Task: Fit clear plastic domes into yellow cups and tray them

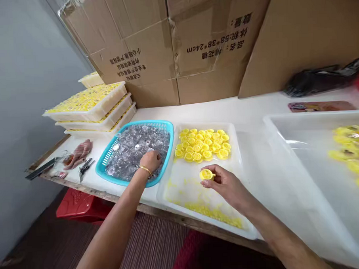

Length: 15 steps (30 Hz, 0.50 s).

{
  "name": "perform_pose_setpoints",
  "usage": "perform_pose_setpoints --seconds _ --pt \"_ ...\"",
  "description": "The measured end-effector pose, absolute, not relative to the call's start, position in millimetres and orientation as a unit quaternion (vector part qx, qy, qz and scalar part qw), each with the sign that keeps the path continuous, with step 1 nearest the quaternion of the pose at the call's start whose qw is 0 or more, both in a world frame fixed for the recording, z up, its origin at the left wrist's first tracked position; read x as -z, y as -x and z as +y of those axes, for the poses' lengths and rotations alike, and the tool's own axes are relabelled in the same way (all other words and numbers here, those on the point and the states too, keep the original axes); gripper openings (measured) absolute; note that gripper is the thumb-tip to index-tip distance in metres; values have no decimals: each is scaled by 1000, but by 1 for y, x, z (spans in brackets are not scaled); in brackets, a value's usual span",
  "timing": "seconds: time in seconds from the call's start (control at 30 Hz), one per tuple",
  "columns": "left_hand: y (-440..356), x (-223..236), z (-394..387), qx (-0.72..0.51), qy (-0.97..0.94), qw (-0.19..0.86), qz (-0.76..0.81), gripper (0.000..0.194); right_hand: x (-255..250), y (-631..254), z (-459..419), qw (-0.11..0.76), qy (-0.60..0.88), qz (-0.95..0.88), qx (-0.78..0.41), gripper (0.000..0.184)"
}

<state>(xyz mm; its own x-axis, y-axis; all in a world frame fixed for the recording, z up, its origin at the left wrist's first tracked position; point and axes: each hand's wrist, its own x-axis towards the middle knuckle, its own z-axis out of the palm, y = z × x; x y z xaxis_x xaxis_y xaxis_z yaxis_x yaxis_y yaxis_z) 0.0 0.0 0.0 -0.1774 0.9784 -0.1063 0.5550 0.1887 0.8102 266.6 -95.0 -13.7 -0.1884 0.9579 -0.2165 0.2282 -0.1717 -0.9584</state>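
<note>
My right hand (226,183) pinches a small yellow plastic cup (206,174) between thumb and fingers, its round opening facing up. It hovers over the near half of a white tray (242,199). More yellow cups (202,143) lie grouped in the far half of that tray, and yellow crumbs (212,213) are scattered along its near side. My left hand (151,161), with a gold bracelet at the wrist, reaches into a blue basket (104,173) heaped with clear plastic pieces (135,142). Its fingers curl down at the pile's right side; what they hold is hidden.
Stacked white trays (107,110) full of yellow pieces stand at the back left. Cardboard (152,52) walls the back. Left are pliers (86,167) and a pinkish cloth (80,154). Another white tray (306,172) holds yellow pieces at right. A red stool (78,204) stands below.
</note>
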Motion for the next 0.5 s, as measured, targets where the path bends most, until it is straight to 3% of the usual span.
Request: perform_pose_setpoints --seconds 0.2,0.4,0.5 --pt "17 -20 -15 -385 -507 387 667 12 12 -266 -95 337 521 -531 -577 40" --pt "5 -41 -48 -457 -447 488 595 36 13 -267 -94 352 498 -520 -598 39" --pt "-24 -45 -63 -472 -402 581 527 37 14 -266 -95 369 482 -505 -613 38"
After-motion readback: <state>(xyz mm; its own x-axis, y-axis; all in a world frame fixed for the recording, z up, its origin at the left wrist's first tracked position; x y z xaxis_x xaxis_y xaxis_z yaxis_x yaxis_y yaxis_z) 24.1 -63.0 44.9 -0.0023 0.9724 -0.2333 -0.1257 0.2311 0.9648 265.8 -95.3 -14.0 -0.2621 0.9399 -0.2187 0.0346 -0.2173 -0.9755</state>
